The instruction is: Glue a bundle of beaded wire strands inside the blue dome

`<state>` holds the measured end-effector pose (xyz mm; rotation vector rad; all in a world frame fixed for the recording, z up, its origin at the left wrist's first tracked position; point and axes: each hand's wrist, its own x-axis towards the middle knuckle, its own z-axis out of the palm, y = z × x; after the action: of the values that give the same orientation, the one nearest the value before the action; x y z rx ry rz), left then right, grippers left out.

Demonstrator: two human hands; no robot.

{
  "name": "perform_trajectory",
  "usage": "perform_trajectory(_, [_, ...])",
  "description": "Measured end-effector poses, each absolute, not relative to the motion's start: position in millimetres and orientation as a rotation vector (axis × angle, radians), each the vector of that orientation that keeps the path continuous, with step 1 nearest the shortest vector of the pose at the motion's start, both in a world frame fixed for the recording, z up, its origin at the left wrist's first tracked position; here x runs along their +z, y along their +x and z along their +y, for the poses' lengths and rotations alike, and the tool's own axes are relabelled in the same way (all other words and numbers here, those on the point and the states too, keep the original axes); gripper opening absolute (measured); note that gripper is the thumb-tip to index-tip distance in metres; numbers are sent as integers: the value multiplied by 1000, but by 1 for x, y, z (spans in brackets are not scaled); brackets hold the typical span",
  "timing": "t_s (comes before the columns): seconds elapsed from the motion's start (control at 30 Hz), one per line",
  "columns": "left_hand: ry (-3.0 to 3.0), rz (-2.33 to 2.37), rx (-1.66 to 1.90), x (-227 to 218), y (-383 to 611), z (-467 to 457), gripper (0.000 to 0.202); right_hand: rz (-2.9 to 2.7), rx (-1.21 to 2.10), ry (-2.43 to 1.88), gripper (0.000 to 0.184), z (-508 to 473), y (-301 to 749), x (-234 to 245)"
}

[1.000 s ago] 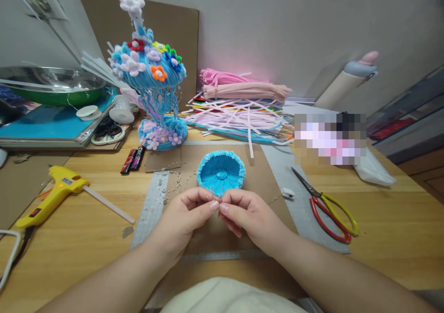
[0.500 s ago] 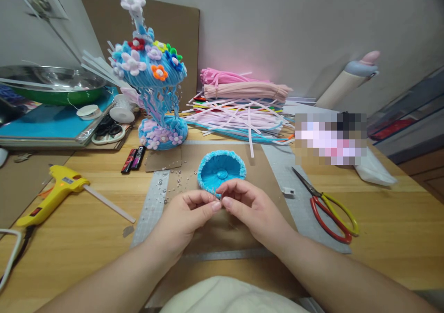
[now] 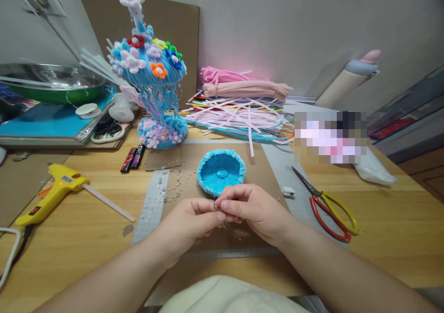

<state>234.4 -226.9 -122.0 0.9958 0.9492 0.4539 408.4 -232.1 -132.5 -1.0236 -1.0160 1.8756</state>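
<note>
Just in front of the soft, light blue fuzzy pipe-cleaner bowl (image 3: 221, 171), left hand (image 3: 194, 220) and right hand (image 3: 253, 209) pinch together on something tiny, unidentifiable; it seems fiddly, best held by fingertips.

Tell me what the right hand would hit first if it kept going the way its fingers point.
The right hand points left, so it meets the left hand at once; their fingertips already look to be touching.

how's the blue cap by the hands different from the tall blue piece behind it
The blue cap is bare, while the tall piece carries many coloured flowers. The cap is low, lying with its hollow showing; the tall piece stands upright on a stem and base. The cap lies just beyond the left hand and right hand, the tall piece farther back. Both look wrapped in fuzzy blue strands.
</note>
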Motion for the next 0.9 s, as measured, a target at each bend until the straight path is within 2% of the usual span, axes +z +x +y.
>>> perform_trajectory(0.23, [955, 923, 459, -124, 233, -225, 32, -1044, 1810, -1023, 27, -232, 405, -129])
perform_trajectory(0.4, [932, 1008, 659, -127, 230, -221, 28, -1183, 1651, -1114, 27, -234, 400, -124])
perform_trajectory(0.57, [899, 1016, 717, -127, 229, -220, 28, -1294, 1690, -1184, 16, -238, 400, -119])
perform_trajectory(0.73, [943, 1078, 735, -126, 228, -219, 29, -1134, 1792, -1188, 21, -236, 402, -117])
perform_trajectory(0.9, [1055, 1105, 767, -121, 233, -220, 20, -1039, 1754, -1058, 20, -235, 404, -125])
